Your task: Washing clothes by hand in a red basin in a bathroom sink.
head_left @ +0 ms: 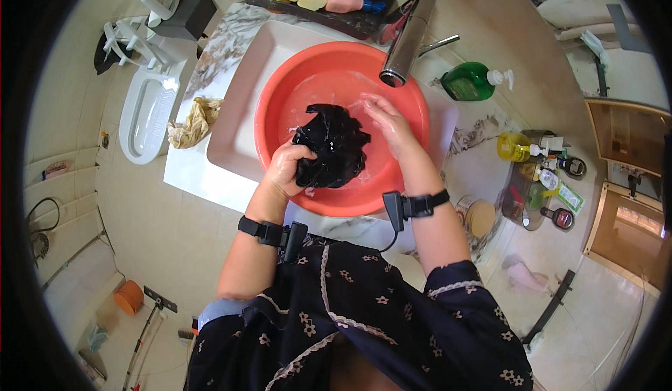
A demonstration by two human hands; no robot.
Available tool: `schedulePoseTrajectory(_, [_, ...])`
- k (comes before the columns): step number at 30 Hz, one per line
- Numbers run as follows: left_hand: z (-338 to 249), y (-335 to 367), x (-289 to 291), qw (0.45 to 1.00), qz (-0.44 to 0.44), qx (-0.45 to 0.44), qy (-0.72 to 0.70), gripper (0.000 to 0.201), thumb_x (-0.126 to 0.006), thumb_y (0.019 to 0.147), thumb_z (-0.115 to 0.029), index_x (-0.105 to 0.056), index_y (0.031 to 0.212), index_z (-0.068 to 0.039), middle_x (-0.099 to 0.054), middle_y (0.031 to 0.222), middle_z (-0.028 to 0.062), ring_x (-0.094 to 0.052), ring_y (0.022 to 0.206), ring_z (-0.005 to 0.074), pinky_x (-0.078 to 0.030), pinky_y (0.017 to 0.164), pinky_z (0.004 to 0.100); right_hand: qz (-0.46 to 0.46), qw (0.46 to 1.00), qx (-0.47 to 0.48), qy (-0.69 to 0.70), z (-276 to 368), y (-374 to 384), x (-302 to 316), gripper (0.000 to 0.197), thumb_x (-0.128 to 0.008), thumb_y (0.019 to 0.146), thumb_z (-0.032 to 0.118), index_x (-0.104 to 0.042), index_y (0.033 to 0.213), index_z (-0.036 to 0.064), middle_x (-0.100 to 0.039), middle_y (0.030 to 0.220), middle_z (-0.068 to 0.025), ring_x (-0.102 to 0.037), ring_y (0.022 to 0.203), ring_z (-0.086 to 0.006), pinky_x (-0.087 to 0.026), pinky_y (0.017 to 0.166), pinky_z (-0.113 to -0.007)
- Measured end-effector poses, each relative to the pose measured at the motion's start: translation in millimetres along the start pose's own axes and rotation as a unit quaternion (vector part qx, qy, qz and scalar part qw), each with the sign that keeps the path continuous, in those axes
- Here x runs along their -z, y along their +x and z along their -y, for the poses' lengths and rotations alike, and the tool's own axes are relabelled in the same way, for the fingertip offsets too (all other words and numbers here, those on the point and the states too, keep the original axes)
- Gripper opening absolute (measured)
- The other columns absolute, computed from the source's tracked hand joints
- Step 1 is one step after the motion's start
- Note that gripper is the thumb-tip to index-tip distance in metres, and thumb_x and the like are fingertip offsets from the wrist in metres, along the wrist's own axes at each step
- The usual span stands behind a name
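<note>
A bundle of wet black cloth (330, 149) is bunched up over a round orange-red basin (276, 97). My left hand (285, 167) grips the left side of the cloth, its thumb pressed on top. To the right of the cloth, my right hand (386, 121) is wet, its fingers stretched out and holding nothing. Shallow water with some suds shows inside the basin. The basin sits in a pale rectangular sink (234, 121). What the cloth is cannot be told from its folds.
Over the basin's far right rim leans a metal faucet (409, 37). A green pump bottle (470, 81) stands right of it. A crumpled beige cloth (194, 122) lies left of the sink. Behind is a dark tray (350, 21) with soap pieces and a pink bottle.
</note>
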State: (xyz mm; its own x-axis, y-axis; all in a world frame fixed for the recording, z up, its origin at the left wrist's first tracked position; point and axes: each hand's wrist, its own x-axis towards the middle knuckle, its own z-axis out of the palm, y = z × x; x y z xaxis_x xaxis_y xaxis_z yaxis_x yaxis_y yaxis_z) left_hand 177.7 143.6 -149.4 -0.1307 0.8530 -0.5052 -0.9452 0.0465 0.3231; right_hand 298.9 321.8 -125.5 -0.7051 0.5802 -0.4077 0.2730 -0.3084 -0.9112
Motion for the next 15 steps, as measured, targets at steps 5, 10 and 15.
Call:
schedulePoseTrajectory(5, [1, 0, 3, 0.998, 0.032, 0.04, -0.045, 0.043, -0.046, 0.07, -0.004, -0.051, 0.112, 0.004, -0.061, 0.101, 0.0173, -0.06, 0.092, 0.0303, -0.05, 0.083, 0.0416, 0.061, 0.934, -0.237, 0.26, -15, -1, -1, 0.05, -0.058, 0.085, 0.042, -0.051, 0.122, 0.0089, -0.057, 0.118, -0.0069, -0.054, 0.107, -0.02, -0.04, 0.095, -0.037])
schedulePoseTrajectory(10, [14, 16, 12, 0.99, -0.109, 0.046, -0.076, 0.034, -0.049, 0.086, -0.02, -0.053, 0.115, -0.003, -0.061, 0.106, 0.0132, -0.059, 0.097, 0.0292, -0.046, 0.09, 0.044, 0.004, 0.998, 0.004, 0.063, -31, -16, -11, 0.031, -0.062, 0.085, 0.018, -0.054, 0.112, 0.0057, -0.06, 0.101, -0.0068, -0.057, 0.099, -0.0169, -0.043, 0.089, -0.031])
schedulePoseTrajectory(15, [52, 35, 37, 0.988, -0.097, -0.009, -0.122, 0.023, -0.037, 0.093, -0.024, -0.054, 0.102, -0.012, -0.061, 0.088, 0.009, -0.061, 0.074, 0.0237, -0.054, 0.064, 0.0379, 0.009, 0.896, 0.279, -0.344, -37, -71, -72, 0.03, -0.07, 0.073, 0.017, -0.054, 0.095, 0.0056, -0.037, 0.134, -0.0215, -0.04, 0.117, -0.0402, -0.033, 0.099, -0.045])
